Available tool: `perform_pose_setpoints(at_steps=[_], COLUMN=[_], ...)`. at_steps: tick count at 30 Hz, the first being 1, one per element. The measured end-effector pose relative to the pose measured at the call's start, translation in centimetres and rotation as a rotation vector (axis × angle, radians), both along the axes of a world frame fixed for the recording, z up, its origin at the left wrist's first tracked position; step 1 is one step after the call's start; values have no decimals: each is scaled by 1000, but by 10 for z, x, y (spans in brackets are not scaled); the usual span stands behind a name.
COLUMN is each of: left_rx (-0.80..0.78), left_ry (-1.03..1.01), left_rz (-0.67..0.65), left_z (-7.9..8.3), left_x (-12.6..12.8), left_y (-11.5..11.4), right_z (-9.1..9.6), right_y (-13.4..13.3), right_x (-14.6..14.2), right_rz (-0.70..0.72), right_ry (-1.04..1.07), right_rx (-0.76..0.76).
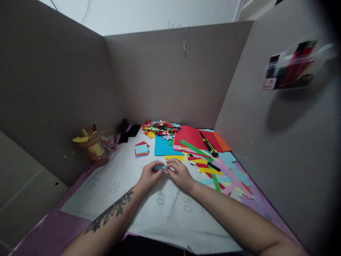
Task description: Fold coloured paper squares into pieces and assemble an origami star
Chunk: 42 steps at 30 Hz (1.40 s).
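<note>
My left hand (149, 175) and my right hand (179, 172) meet over a white cutting mat (112, 199) and pinch a small light-blue piece of paper (160, 167) between their fingertips. Both hands are closed on it, and the paper lies low on the mat. Just beyond the hands sits a small stack of coloured paper squares (141, 149). A blue sheet (163, 146) and a red sheet (192, 137) lie farther back. A heap of folded paper stars (160, 128) sits near the back wall.
A yellow and black utility knife (209, 145) rests on the red sheet. Several coloured paper strips (221, 172) are scattered at the right. A yellow-lidded jar (92, 146) stands at the left. Grey cardboard walls (173, 74) enclose the desk on three sides.
</note>
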<state>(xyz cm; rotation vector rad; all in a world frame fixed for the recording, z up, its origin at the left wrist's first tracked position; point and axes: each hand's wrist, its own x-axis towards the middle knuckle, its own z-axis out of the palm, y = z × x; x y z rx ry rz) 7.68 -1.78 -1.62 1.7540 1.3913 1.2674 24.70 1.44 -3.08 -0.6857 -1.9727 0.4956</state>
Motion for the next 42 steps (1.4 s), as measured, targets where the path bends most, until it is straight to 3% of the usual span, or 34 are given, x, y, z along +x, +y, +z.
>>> perform_pose_setpoints(at_steps=[11,18,27,34,42], left_rx=[26,44,37,34,-13], left_ry=[27,9,38,-74,-97], left_rz=[-48,28,4,-50,-77], left_z=[-5,-2,-1,-7,-11], left_x=[-1,2,2,3,3], left_y=[-1,-4,-4,0,1], right_z=[6,4,6,0,2], right_y=[1,-2,-3,5,5], right_x=[-6,-9,-9,-13,-11], right_rz=[-9,46,14,126,124], right_ry=[185,163,150,387,398], right_rx=[-448,-485,-403,-626,-784])
